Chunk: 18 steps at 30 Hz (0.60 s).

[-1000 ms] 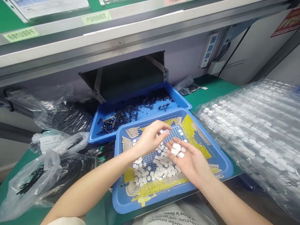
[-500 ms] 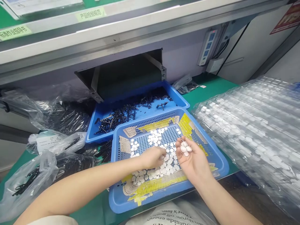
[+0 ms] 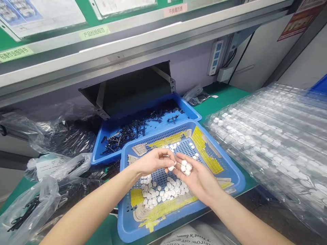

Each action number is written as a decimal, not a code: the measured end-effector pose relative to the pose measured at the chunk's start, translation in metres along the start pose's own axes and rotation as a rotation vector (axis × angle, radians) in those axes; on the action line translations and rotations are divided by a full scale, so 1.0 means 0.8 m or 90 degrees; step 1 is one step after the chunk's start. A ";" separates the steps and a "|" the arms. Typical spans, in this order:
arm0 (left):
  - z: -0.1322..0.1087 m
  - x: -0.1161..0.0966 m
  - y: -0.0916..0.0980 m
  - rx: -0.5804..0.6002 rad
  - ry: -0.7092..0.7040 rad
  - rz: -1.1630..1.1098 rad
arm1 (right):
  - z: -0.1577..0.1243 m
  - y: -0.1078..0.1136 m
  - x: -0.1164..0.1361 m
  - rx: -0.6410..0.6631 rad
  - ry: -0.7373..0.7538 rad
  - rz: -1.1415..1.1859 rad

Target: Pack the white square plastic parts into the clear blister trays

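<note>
Above the blue perforated basket [image 3: 238,182], my two hands are close together. My left hand [image 3: 157,162] pinches a small white square piece [image 3: 172,166] between thumb and fingers. Cupped with its palm up, my right hand [image 3: 198,177] holds several white pieces [image 3: 186,167] near its fingers. Loose white pieces [image 3: 166,192] are heaped in the front part of the basket, with a few more near its back. Yellow and pale tape lines parts of the basket walls.
Behind the basket stands a blue tray [image 3: 158,122] with black parts. Plastic bags of black parts [image 3: 74,136] lie at left. Stacked clear trays holding white pieces [image 3: 270,146] fill the right. A metal shelf edge [image 3: 117,51] crosses above, near a power strip [image 3: 215,58].
My left hand has risen from the heap with a white piece and moved beside my right hand. My right hand has shifted left, still cupping white pieces. The camera view has tilted slightly up.
</note>
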<state>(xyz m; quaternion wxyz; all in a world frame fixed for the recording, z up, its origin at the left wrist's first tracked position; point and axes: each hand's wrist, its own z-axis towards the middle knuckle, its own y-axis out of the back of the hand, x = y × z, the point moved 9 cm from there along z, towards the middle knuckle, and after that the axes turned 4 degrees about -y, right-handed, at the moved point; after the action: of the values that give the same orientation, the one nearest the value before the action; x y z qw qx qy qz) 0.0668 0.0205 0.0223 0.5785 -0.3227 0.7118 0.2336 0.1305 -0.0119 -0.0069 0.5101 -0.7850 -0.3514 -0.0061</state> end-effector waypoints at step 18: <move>0.003 0.080 -0.022 0.161 0.044 0.734 | -0.004 0.032 0.025 -0.124 0.138 0.072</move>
<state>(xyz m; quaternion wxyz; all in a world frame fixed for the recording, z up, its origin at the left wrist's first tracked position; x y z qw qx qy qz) 0.0732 -0.0016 -0.0400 0.3684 0.1805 0.8130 0.4132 0.1608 -0.0094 -0.0189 0.4665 -0.8439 -0.2470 -0.0962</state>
